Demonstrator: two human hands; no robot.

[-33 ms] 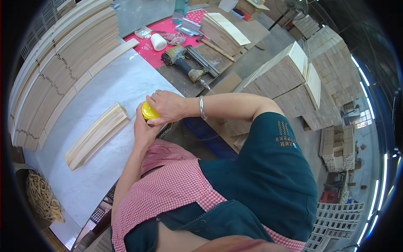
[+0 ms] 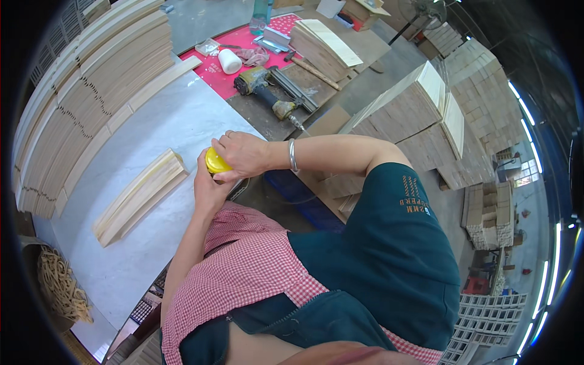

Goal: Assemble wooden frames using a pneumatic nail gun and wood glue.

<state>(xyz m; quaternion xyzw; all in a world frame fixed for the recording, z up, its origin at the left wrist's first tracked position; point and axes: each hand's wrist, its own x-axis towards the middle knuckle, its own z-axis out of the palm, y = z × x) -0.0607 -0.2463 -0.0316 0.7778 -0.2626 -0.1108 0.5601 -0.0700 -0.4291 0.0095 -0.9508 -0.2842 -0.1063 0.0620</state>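
Both of my hands are closed around a small, round, shiny yellow cap-like object (image 2: 216, 160) above the near edge of the white table. My left hand (image 2: 210, 185) grips it from the near left side. From the far right, my right hand (image 2: 243, 152) curls its fingers over it, with a silver bangle on that wrist. The underside of the yellow object is hidden by my fingers. Just left of my hands, a short bundle of curved wooden slats (image 2: 141, 198) lies on the white table top (image 2: 164, 125).
Tall stacks of curved slats (image 2: 97, 91) line the table's left side. A nail gun (image 2: 267, 91), a hammer (image 2: 313, 70) and a white roll (image 2: 229, 61) lie beyond my hands. More wood stacks (image 2: 401, 109) stand to the right. A bin of tan bands (image 2: 61, 286) sits lower left.
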